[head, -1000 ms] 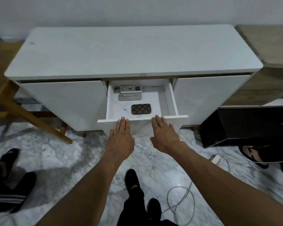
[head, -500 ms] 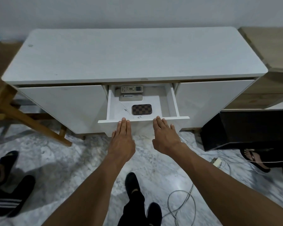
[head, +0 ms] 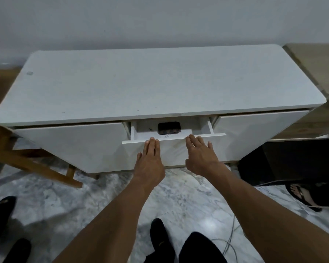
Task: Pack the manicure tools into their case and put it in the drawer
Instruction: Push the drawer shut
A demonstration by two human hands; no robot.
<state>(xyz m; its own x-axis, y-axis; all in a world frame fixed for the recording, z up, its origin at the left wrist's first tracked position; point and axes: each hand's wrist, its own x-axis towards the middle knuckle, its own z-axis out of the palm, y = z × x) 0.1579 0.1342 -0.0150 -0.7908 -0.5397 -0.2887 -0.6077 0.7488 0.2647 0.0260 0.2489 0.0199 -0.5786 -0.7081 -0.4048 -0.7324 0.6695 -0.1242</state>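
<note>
The dark checkered manicure case [head: 169, 128] lies closed inside the white cabinet's middle drawer [head: 174, 138], which stands only a little way out. My left hand [head: 150, 160] rests flat against the drawer front, fingers together and pointing up at its top edge. My right hand [head: 199, 154] presses flat on the same front, a bit to the right, fingers slightly spread. Neither hand holds anything. The back of the drawer is hidden under the cabinet top [head: 160, 82].
A wooden frame [head: 36, 166] leans at the cabinet's left. A black box [head: 292, 160] sits on the floor to the right, with a person's sandalled foot [head: 302, 194] beside it. A cable [head: 230, 242] lies on the marble floor. Another person's feet [head: 2, 215] are at left.
The drawer has slid most of the way in under both flat hands. The remote and the grey item at its back have gone out of sight; only the case still shows.
</note>
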